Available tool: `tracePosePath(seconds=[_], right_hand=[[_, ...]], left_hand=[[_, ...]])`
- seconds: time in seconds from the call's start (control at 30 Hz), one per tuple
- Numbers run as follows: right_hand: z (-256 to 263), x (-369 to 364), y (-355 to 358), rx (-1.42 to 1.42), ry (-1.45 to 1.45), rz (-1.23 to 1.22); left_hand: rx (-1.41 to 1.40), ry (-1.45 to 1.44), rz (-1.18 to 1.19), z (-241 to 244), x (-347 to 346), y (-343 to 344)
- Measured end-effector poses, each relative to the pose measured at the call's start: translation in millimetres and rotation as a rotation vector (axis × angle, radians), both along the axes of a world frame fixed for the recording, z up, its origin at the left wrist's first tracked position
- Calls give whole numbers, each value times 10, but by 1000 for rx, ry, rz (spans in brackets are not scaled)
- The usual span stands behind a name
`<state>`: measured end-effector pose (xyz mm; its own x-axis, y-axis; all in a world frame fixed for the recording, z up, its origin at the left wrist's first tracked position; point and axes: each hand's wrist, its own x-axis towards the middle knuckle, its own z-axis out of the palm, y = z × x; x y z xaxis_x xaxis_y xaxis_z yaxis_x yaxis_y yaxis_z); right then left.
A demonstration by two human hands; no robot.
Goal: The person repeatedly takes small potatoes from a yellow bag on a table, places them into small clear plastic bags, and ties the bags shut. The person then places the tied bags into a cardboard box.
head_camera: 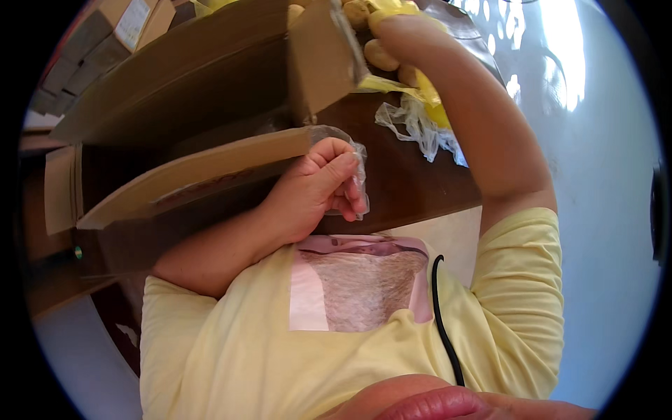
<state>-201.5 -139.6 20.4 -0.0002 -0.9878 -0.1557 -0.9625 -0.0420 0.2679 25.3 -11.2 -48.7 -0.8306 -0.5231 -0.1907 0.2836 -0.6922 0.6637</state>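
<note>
My left hand [333, 178] pinches a clear plastic bag [362, 184] between thumb and fingers, beside the near flap of an open cardboard box [199, 168]. At the top right, my right hand [407, 34] reaches in among round, pale brown potato-like items [380, 55] and a yellow plastic bag [443, 113]. Its fingers are blurred and partly out of sight, so its grip cannot be made out. A crumpled clear bag [415, 126] lies on the dark brown table [420, 194], below the round items.
The cardboard box takes up the left and middle of the table, its flaps standing out. More cardboard boxes [100, 47] are stacked at the upper left. To the right of the table is a shiny pale floor [593, 210]. My body is close to the table's near edge.
</note>
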Motion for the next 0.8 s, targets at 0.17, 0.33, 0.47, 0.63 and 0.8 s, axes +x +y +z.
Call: tracePosePath(seconds=[0.17,0.33,0.47,0.63,0.8], right_hand=[[41,3,24,36,49,-70],[-195,65,70,11,68,-39],[-315,35,76,-156,12,-8],[-218,173,290,-138,-57,78],[10,265,573,-393,-254,144]], left_hand=[[-24,21,-14,-7,22,0],[-38,-11,-3,-13,26,1],[-71,-29,28,-3,11,-7],[-120,-17,53,-126,2,4],[-104,-42,60,-165,-3,7]])
